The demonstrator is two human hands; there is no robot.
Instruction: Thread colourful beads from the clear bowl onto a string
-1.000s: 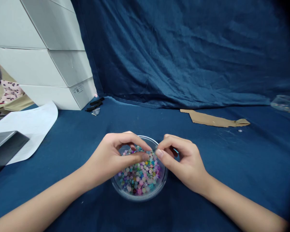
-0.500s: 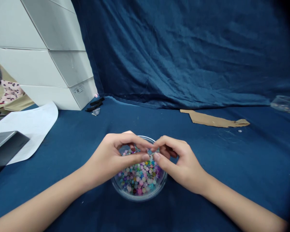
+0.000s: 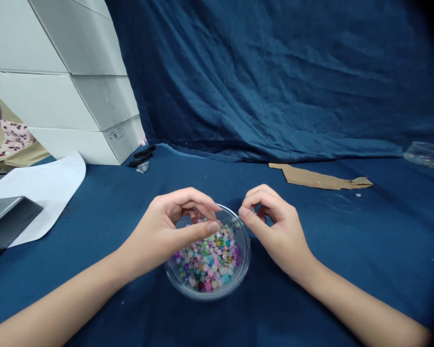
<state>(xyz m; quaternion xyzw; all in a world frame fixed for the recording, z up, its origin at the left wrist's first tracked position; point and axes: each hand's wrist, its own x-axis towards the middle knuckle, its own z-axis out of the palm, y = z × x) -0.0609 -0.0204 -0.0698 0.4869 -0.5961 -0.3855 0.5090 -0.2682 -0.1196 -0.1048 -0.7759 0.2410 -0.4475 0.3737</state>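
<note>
Blue cloth (image 3: 123,207) lies beneath both hands (image 3: 177,226) (image 3: 275,226) and the bead-filled bowl (image 3: 243,270).

Multicoloured beads (image 3: 210,272), plain blue cloth (image 3: 311,250), brown cardboard (image 3: 311,178), white boxes (image 3: 39,99).

Surface: covered with smooth dark blue cloth (image 3: 311,318)
Front middle: round clear plastic bowl (image 3: 207,295), filled with small multicoloured beads (image 3: 211,262)
Left: curved white sheet (image 3: 63,185), partly covered by a dark box-like object (image 3: 12,219)
Back left: stacked white boxes (image 3: 72,144); black strips (image 3: 142,155)
Back right: torn brown cardboard strip (image 3: 313,178); clear plastic container (image 3: 425,155)
</note>
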